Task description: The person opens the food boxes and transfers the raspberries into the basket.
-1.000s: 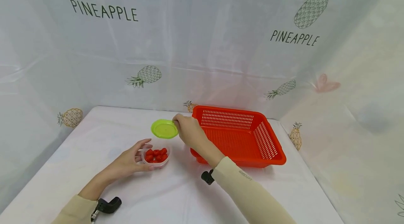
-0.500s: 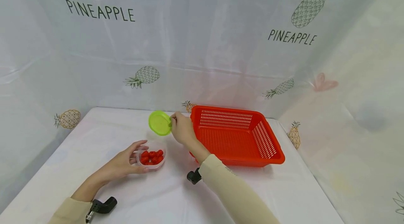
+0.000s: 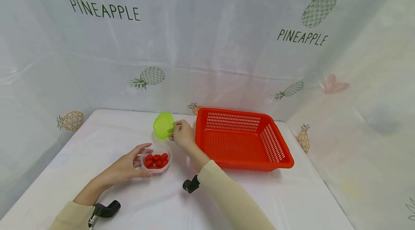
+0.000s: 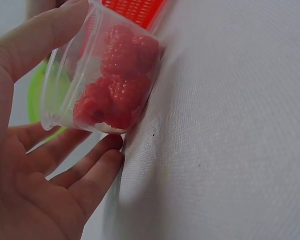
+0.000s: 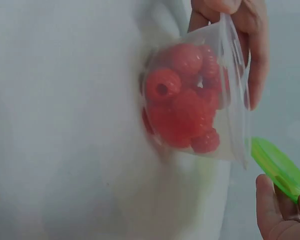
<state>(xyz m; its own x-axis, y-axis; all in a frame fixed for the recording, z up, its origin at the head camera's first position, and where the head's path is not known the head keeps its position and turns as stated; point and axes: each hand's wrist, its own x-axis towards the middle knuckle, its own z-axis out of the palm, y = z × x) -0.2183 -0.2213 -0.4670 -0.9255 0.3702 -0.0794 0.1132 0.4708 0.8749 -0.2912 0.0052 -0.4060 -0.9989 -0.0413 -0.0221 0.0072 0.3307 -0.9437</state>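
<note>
Right fingers [image 5: 266,197] pinch the lid [image 3: 163,125], now tipped steeper; left fingers [image 4: 92,181] cup the tub [image 5: 231,137].

I see both sleeved arms [image 3: 231,194] reach forward, converging. The right grip [image 3: 184,137] holds a pinch just beside the red basket [image 3: 233,147]; the left grip [image 3: 125,168] curves, thumb apart from fingers, farther from that basket.

1. You have a white-covered table [image 3: 155,204] before you, faintly creased;
2. on it, left of centre, your clear plastic tub [image 3: 160,171] stands upright;
3. to the tub's right, apart from it, you see a red slotted basket [image 3: 246,165], open side up, towards the far edge.
</note>
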